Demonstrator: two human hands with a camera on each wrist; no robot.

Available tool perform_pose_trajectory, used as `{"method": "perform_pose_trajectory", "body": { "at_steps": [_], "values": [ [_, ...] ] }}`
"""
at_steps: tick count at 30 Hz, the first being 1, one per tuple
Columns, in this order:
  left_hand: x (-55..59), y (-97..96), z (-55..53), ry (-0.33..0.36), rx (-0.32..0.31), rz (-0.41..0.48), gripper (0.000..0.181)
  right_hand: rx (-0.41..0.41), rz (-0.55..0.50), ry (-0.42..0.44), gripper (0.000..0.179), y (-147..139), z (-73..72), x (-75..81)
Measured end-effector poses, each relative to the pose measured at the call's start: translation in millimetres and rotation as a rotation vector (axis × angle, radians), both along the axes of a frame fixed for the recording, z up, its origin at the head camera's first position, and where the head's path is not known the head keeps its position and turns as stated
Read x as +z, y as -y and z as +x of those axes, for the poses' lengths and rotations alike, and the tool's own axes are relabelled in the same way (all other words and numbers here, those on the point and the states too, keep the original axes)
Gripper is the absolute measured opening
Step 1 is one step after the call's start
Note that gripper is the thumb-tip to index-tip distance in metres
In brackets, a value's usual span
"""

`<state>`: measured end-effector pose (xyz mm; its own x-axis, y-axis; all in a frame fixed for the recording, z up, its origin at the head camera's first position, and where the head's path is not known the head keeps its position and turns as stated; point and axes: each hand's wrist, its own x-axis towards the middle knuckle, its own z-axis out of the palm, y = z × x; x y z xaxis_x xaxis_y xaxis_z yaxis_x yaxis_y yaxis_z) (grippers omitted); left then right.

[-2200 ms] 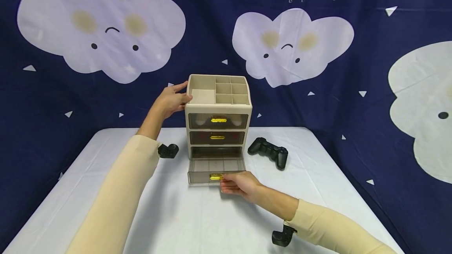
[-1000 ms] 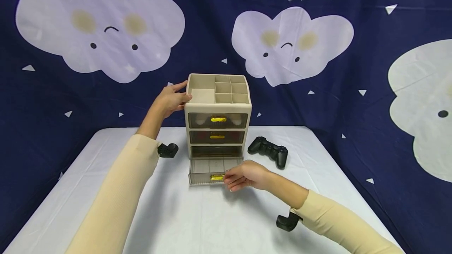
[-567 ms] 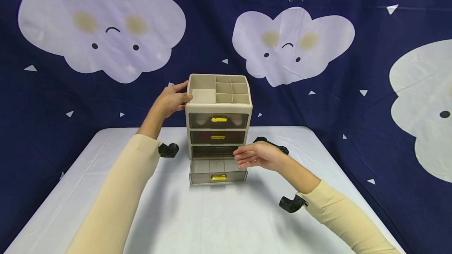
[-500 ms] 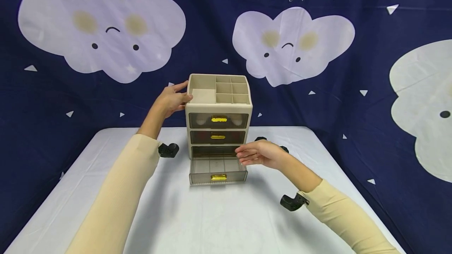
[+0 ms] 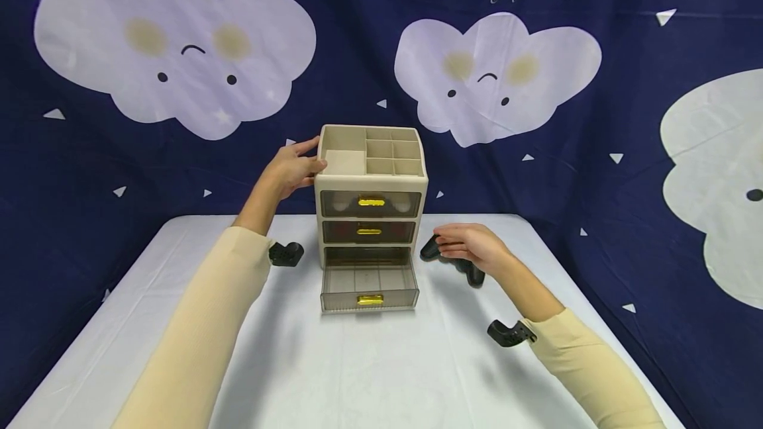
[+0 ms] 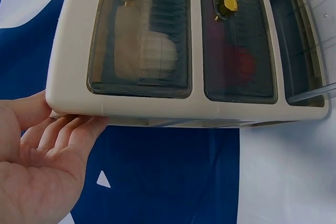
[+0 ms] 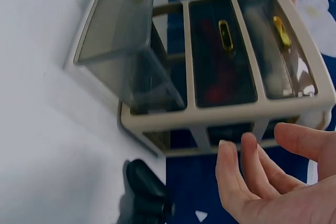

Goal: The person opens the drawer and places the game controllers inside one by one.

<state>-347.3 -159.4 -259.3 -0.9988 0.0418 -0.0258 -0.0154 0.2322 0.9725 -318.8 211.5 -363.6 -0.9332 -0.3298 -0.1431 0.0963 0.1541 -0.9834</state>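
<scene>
A cream desktop drawer organizer [image 5: 371, 183] stands on the table, with a divided open tray on top. Its two upper smoky drawers are closed and show blurred contents. The clear bottom drawer [image 5: 369, 300], which has a gold handle, is pulled out; I see nothing in it. My left hand [image 5: 290, 167] grips the organizer's upper left edge, thumb at the rim and fingers against the side [image 6: 58, 156]. My right hand [image 5: 477, 243] is held with loose fingers above a black game controller [image 5: 475, 275], partly hiding it. In the right wrist view nothing is between those fingers [image 7: 226, 169].
White cloth covers the table [image 5: 357, 376]. A dark blue curtain [image 5: 352, 51] with cloud prints hangs behind and at both sides. Black wrist cameras are strapped at the left cuff [image 5: 286, 254] and the right cuff [image 5: 509, 333].
My right hand has let go of the bottom drawer's handle and moved up and to the right, over the controller. The drawer stays pulled out. My left hand keeps its place.
</scene>
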Motion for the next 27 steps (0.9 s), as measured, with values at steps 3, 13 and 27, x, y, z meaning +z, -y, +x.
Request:
{"method": "perform_pose_trajectory", "body": {
  "at_steps": [3,13,27],
  "values": [
    [-0.1,-1.0,0.1,-0.003,-0.003,0.001,0.070,-0.068,0.041,-0.052,0.046,-11,-1.8,-4.5],
    [-0.5,-0.6,-0.2,-0.010,0.005,0.014,0.070,-0.270,0.159,-0.138,0.050,-40,-3.3,-17.5],
    [-0.8,-0.1,0.5,-0.005,0.005,0.026,0.070,-0.417,0.273,-0.181,0.054,-47,3.2,-38.0]
  ]
}}
